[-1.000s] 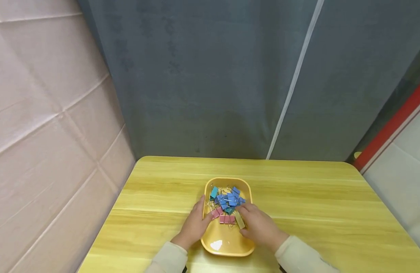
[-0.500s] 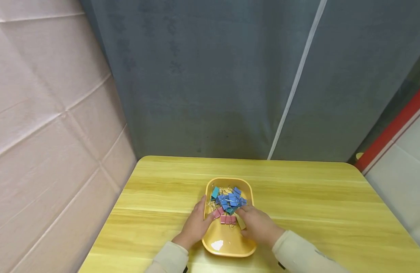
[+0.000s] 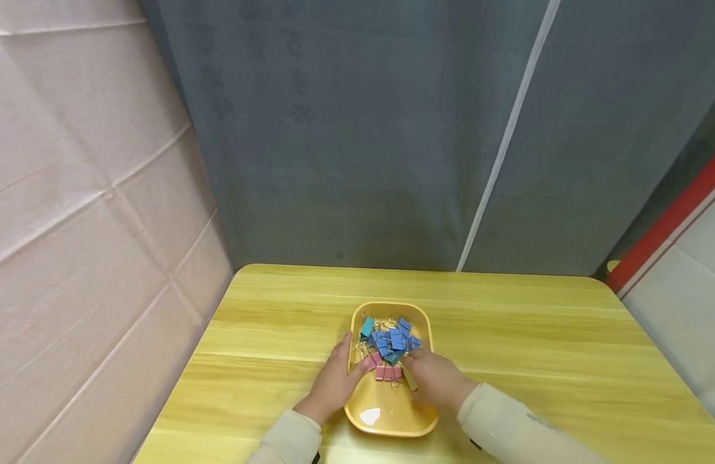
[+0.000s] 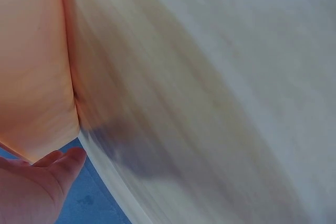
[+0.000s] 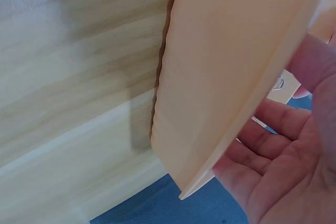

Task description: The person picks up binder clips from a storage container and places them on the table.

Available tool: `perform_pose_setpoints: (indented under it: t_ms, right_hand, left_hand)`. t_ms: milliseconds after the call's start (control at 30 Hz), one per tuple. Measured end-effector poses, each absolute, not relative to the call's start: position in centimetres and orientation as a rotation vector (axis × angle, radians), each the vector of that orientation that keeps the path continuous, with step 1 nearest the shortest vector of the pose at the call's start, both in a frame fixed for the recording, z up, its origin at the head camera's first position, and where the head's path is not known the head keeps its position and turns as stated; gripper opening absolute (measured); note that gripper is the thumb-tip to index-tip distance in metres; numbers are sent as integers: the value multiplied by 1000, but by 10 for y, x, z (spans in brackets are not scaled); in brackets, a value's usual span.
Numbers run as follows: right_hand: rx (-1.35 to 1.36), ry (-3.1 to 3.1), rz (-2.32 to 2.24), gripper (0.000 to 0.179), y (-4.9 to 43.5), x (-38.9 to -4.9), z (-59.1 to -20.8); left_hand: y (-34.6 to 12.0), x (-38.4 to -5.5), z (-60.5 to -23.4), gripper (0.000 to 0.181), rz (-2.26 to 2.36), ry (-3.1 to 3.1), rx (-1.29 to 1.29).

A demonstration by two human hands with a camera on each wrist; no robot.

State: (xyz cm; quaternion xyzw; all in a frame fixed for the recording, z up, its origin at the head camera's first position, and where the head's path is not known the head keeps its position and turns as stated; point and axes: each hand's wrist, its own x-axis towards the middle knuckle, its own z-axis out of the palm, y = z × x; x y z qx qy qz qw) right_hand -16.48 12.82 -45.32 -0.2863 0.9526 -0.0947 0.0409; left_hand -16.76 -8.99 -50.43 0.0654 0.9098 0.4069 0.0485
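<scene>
A yellow-orange plastic tray [image 3: 392, 422] sits on the table, holding a heap of binder clips. Blue clips [image 3: 396, 338] lie in the middle, a teal clip [image 3: 367, 327] at the left and pink clips [image 3: 389, 373] nearer me. My left hand [image 3: 333, 380] grips the tray's left wall, thumb inside and fingers outside. In the left wrist view, that hand [image 4: 39, 187] shows at the tray's corner. My right hand [image 3: 438, 379] reaches over the right rim and pinches a yellow binder clip [image 3: 411, 379]; in the right wrist view its wire loop [image 5: 278, 83] shows between thumb and fingers.
The wood-grain table [image 3: 537, 348] extends on both sides of the tray. A dark grey curtain [image 3: 345, 142] hangs behind its far edge. A pale panelled wall [image 3: 90, 225] stands on the left, with a red strip [image 3: 670, 219] at the right.
The yellow clip has turned slightly and is more covered by my right hand. My right forearm has shifted slightly. The left hand keeps its grip on the tray.
</scene>
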Motion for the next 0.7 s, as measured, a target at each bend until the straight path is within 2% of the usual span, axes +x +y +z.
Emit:
perform_pose_setpoints:
  t_ms: [333, 700]
  right_hand:
    - [-912, 2892, -166, 44, 126, -172, -451]
    - [-939, 2873, -68, 38, 125, -175, -448]
  left_hand:
    - [-89, -170, -505, 79, 1246, 2766, 221]
    - [-86, -170, -504, 78, 1237, 2780, 233]
